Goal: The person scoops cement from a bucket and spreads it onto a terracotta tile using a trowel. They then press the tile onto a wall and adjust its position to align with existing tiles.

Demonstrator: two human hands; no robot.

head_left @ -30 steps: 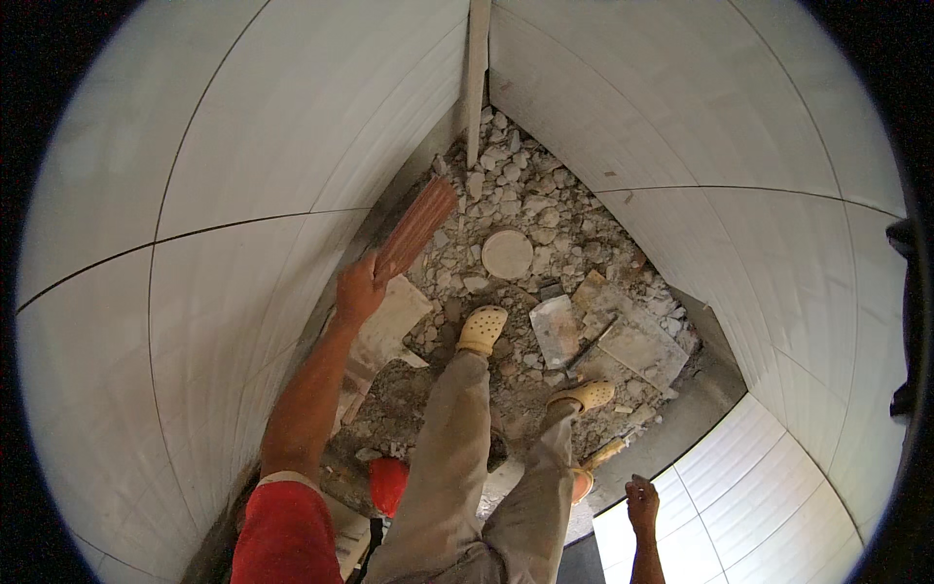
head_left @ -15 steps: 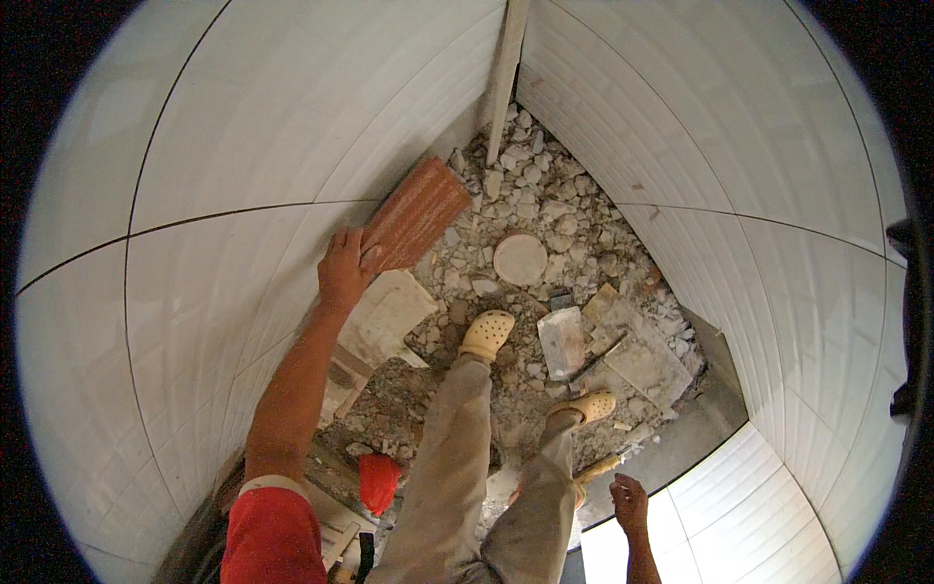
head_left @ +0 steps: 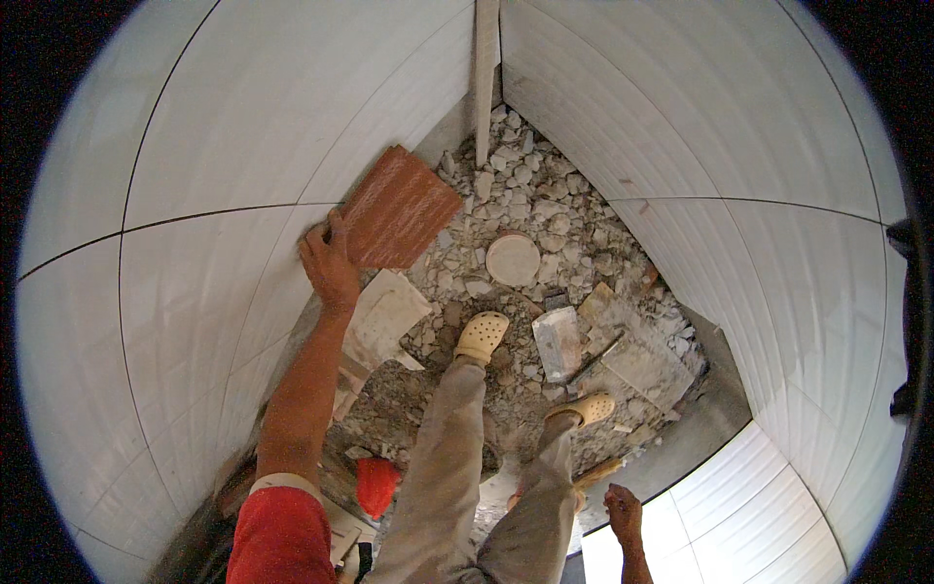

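My left hand (head_left: pixel 331 265) grips the lower left edge of a reddish-brown rectangular tile (head_left: pixel 404 209), with the fingers partly hidden behind it. The tile's ridged, dusty face is turned up, and it is tilted near the left wall, above the rubble. My right hand (head_left: pixel 624 514) hangs at the lower right over the white tiled surface, its fingers curled in, and nothing shows in it. Closest below the tile lies a pale broken slab (head_left: pixel 389 307).
White tiled walls (head_left: pixel 224 107) meet in a corner ahead, where a wooden batten (head_left: pixel 484 88) stands. Rubble (head_left: pixel 555 209) covers the floor around my beige clogs (head_left: pixel 482 336). A round lid-like disc (head_left: pixel 513 260), a whitish block (head_left: pixel 558 343), a grey slab (head_left: pixel 647 365) and a red cloth-like item (head_left: pixel 377 485) lie about.
My left hand has shifted slightly left with the tile. The tile has turned so that more of its ridged face shows. My right hand has barely moved.
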